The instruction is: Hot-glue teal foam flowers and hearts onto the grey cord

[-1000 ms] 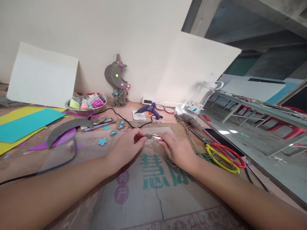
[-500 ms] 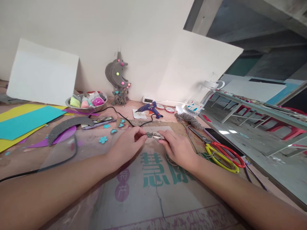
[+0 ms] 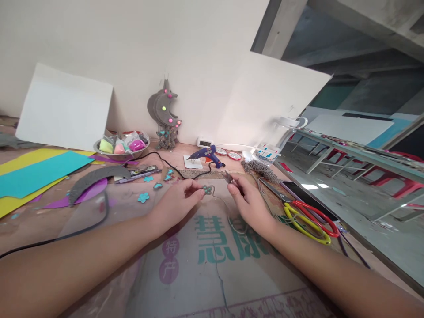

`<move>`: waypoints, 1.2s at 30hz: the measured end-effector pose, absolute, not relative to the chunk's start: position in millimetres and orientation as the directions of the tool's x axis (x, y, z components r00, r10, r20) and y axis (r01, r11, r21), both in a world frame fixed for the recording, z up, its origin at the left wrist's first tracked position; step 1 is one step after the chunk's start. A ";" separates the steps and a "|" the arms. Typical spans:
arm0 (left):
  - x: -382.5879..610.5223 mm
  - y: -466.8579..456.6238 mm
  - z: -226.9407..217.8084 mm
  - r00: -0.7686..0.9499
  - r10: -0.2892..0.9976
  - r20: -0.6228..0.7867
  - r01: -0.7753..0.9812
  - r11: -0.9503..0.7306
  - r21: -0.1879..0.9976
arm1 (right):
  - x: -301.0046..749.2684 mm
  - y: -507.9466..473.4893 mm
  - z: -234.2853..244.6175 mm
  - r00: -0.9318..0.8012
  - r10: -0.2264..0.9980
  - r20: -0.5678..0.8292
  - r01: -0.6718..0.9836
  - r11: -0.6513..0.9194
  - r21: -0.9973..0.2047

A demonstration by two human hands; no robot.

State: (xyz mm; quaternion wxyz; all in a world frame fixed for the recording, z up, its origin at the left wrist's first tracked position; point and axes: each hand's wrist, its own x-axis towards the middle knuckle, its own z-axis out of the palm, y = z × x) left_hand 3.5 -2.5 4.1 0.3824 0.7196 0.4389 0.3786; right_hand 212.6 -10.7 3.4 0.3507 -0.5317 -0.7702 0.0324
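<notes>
Pinched in left hand (image 3: 175, 204) fingertips: small teal flower piece (image 3: 207, 190), low over printed sheet (image 3: 212, 265) | right hand (image 3: 249, 204) clamped on metal snips (image 3: 228, 177), tips raised just beside it | step: likely trimming its thin cord (image 3: 215, 194) | needs: piece steady, blades square on cord.

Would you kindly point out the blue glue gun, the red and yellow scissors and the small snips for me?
glue gun (image 3: 206, 154): head view, on its blue body.
scissors (image 3: 289, 206): head view, where the handles meet.
snips (image 3: 228, 177): head view, on the metal blades.
</notes>
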 end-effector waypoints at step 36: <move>3.6 -1.0 5.4 0.407 0.883 0.235 0.334 -0.384 0.861 | 189.2 -21.0 9.5 -0.306 0.925 0.225 0.608 0.372 -0.702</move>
